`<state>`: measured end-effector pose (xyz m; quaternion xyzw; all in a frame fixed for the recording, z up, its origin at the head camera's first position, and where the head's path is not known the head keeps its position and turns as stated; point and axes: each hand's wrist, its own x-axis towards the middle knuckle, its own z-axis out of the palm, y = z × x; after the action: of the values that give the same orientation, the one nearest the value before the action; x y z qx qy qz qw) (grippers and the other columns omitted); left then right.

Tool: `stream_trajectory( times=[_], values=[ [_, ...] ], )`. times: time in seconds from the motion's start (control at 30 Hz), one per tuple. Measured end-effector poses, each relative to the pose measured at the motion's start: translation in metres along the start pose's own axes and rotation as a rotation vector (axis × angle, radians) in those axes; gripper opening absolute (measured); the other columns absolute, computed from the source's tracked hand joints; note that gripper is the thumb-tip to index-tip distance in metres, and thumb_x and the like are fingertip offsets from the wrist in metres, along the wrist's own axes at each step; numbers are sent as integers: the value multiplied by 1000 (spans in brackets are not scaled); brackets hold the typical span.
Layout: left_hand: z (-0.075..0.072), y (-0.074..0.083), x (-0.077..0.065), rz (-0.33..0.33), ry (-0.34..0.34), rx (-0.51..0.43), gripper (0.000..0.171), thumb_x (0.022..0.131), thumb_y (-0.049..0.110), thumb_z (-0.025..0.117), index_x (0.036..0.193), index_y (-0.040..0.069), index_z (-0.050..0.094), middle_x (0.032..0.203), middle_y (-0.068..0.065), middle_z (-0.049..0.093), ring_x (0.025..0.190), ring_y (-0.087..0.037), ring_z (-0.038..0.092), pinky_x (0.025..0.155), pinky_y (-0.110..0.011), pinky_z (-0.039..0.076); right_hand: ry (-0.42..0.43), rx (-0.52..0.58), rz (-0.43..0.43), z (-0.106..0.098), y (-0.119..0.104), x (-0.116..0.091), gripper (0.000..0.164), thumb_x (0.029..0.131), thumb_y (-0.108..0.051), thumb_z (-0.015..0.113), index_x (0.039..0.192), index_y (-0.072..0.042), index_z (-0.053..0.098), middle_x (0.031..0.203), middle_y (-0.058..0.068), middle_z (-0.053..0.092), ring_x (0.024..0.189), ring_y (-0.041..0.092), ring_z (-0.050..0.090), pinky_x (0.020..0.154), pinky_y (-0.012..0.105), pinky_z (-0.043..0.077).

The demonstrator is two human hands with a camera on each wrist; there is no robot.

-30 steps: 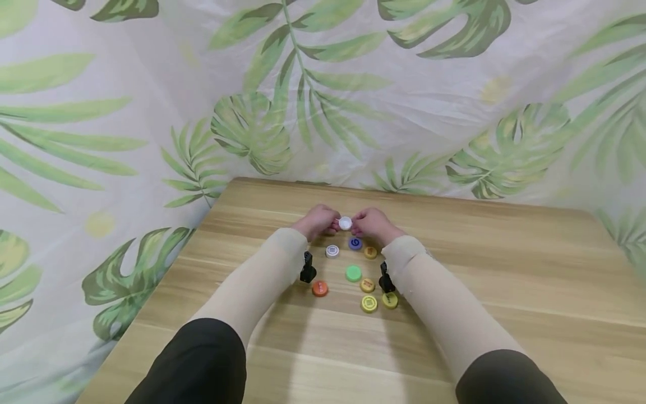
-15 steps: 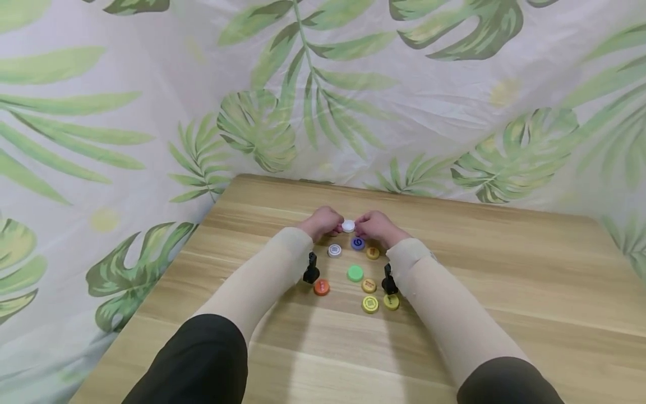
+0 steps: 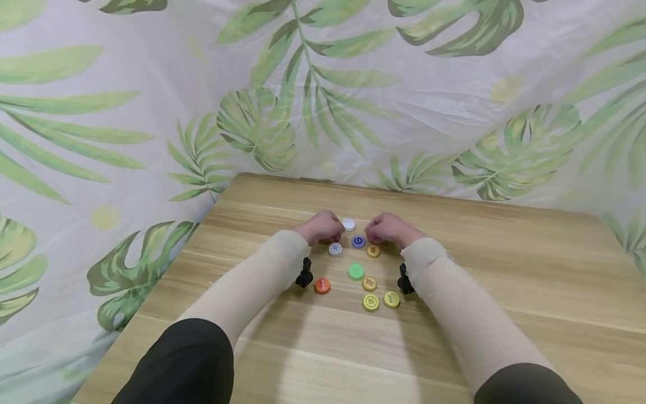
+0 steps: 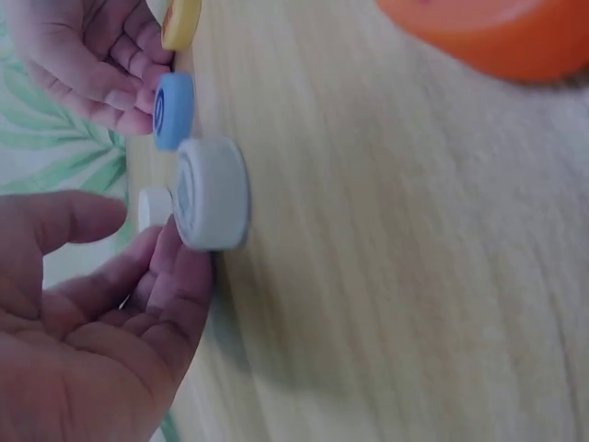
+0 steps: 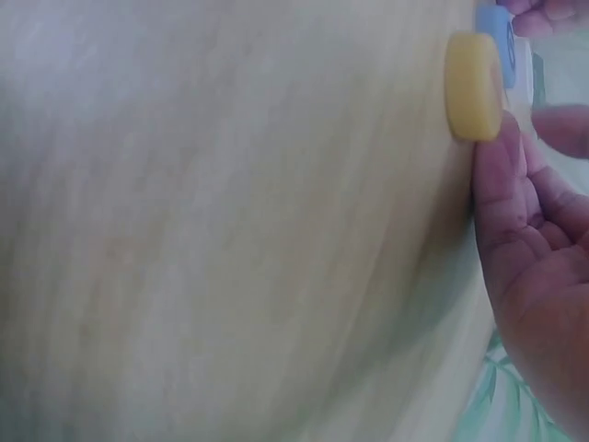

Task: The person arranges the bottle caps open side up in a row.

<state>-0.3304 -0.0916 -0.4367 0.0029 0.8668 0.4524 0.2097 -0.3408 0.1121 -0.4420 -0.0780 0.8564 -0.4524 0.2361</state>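
My left hand (image 3: pixel 323 226) rests at the table just left of a plain white bottle cap (image 3: pixel 349 224). In the left wrist view its thumb stands apart from the loosely bent fingers, whose tips lie by a white cap with a printed top (image 4: pixel 212 193); I cannot tell whether they touch. Over on the right, my right hand (image 3: pixel 388 229) is beside an orange-yellow cap (image 5: pixel 474 87), thumb apart from the fingers and nothing between them. A blue cap with a swirl mark (image 3: pixel 358 241) lies between the two hands.
Nearer the body lie a green cap (image 3: pixel 355 271), another orange-yellow cap (image 3: pixel 369 284), a red-orange cap (image 3: pixel 322 286) and two yellow caps, one printed with a square (image 3: pixel 370 303). A leaf-patterned cloth (image 3: pixel 353 112) hangs behind the wooden table (image 3: pixel 504 269).
Both hands have let go of the plain white cap, which now lies on the table. The right hand has moved right and the left slightly left and nearer.
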Motion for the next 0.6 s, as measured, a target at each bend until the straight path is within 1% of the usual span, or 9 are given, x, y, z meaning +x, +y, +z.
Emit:
stream_trajectory(
  times=[0.1, 0.13, 0.2, 0.3, 0.37, 0.5, 0.6],
  values=[
    [5, 6, -1, 21, -67, 72, 21, 98, 4, 60, 112, -9, 67, 87, -9, 66, 78, -17, 62, 70, -25, 56, -12, -54, -7, -3, 0, -4, 23, 93, -1, 65, 112, 10, 67, 94, 9, 68, 79, 12, 63, 74, 23, 55],
    [6, 8, -1, 27, -84, 92, 19, 98, 4, 60, 110, -8, 67, 85, -9, 66, 77, -17, 61, 69, -25, 55, -16, -74, -15, -3, -1, -5, 23, 91, -2, 67, 111, 9, 67, 94, 8, 67, 78, 12, 62, 73, 22, 54],
    [8, 11, -2, 50, -107, 150, 14, 97, 5, 59, 102, -6, 67, 81, -7, 64, 73, -16, 59, 65, -24, 51, -20, -130, -39, -1, -2, -5, 22, 90, -6, 73, 108, 6, 68, 91, 6, 66, 76, 11, 60, 70, 20, 52],
    [12, 16, -3, 91, -114, 223, 13, 97, 5, 57, 89, -2, 64, 74, -6, 60, 65, -15, 54, 60, -24, 45, -19, -233, -85, 1, -5, -6, 24, 87, -12, 80, 101, 2, 68, 85, 3, 64, 73, 12, 56, 66, 22, 47],
    [13, 18, -4, 112, -107, 250, 15, 96, 5, 55, 84, -1, 63, 72, -6, 59, 63, -15, 52, 59, -24, 44, -16, -284, -103, 2, -7, -7, 24, 85, -15, 83, 98, -1, 69, 83, 2, 64, 73, 13, 54, 65, 23, 45],
    [17, 23, -6, 109, -101, 215, 15, 97, 4, 55, 90, -5, 65, 75, -8, 60, 66, -15, 55, 62, -23, 48, -24, -324, -108, 5, -8, -7, 22, 83, -10, 85, 96, -1, 71, 82, 2, 64, 74, 14, 54, 65, 24, 44],
    [18, 25, -8, 97, -107, 184, 16, 97, 3, 55, 97, -9, 66, 78, -10, 61, 68, -17, 56, 64, -25, 50, -38, -354, -136, 6, -9, -8, 22, 80, -4, 84, 97, 1, 71, 82, 4, 65, 74, 14, 55, 65, 24, 46]
  ],
)
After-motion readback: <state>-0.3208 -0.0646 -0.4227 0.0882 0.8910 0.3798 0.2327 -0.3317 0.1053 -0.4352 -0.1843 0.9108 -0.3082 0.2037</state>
